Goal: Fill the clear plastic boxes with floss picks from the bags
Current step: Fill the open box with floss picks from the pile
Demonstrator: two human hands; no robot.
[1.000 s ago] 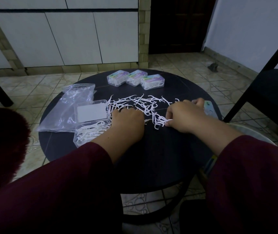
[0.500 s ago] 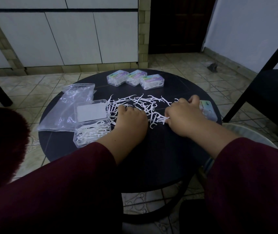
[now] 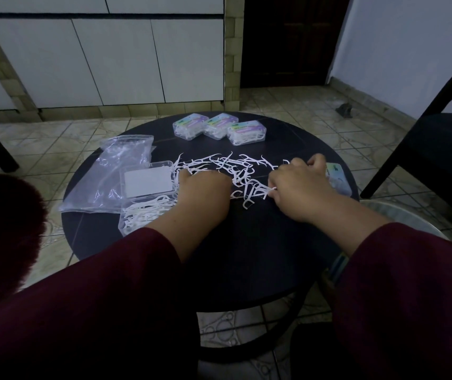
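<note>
An empty clear bag [image 3: 109, 174] lay at the table's [image 3: 260, 256] left edge, overlapped by the open clear box [image 3: 148, 198], part-filled with thin white picks. My left hand [image 3: 205, 193] rested on the loose floss picks [image 3: 235, 171] scattered mid-table, its fingers hidden. My right hand [image 3: 298, 187] pinched several. Three filled boxes [image 3: 219, 128] stood at the far edge.

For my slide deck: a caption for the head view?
Both hands gather loose floss picks beside an open clear box on a round table.
</note>
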